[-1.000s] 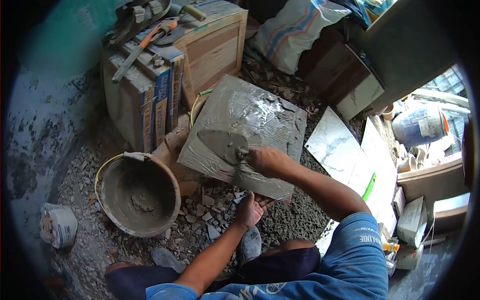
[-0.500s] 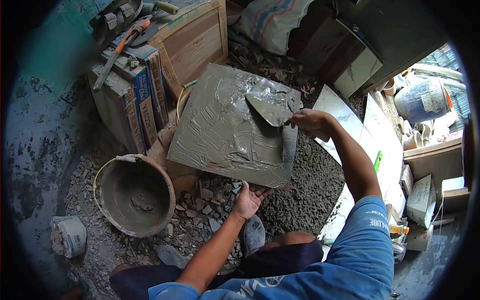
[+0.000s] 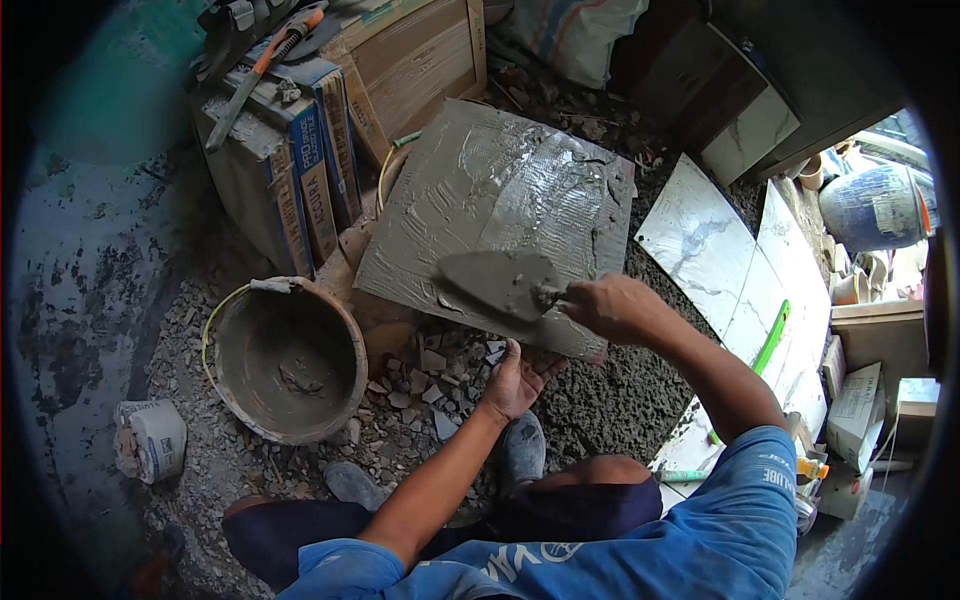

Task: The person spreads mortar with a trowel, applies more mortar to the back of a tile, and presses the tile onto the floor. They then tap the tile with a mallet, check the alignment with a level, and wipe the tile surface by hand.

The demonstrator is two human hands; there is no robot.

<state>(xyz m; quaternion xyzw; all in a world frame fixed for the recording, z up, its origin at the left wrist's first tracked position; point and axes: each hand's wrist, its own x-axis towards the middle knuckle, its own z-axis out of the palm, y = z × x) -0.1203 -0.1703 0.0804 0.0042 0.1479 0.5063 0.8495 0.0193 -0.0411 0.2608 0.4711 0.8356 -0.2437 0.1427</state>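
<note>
Two bare hands at work, low over a floor of rubble (image 3: 420, 385). Nearest, a grey shoe (image 3: 522, 448) is planted right under the person, who squats close so both arms can reach. Just beyond it the left hand (image 3: 515, 385) lies palm up, fingers loose and slipped beneath the near edge of the tile (image 3: 480, 190). It is not clenched, more a prop, and that looks to be why the tile sits tilted. What carries its far side I can't make out. The right hand (image 3: 610, 305) is wrapped tight round the handle of the trowel (image 3: 495, 280), with the blade laid nearly flat on the tile's near part, just above the propping hand. A flat blade like that suits smearing, not scooping. The tile's upper side is coated all over in grey mortar (image 3: 560, 200), wet and ridged. Left of it, within easy reach, the bucket (image 3: 250, 340) stands upright on the rubble with a small lump of mortar in its bottom. To the right, white marbled slabs (image 3: 700, 240) lie flat, with a green tool (image 3: 770, 340) across them. Farther back, boxes (image 3: 310, 190) stand on edge just beside the tile's far corner, with hand tools (image 3: 260, 75) dumped on top where they stay out of the grit.
</note>
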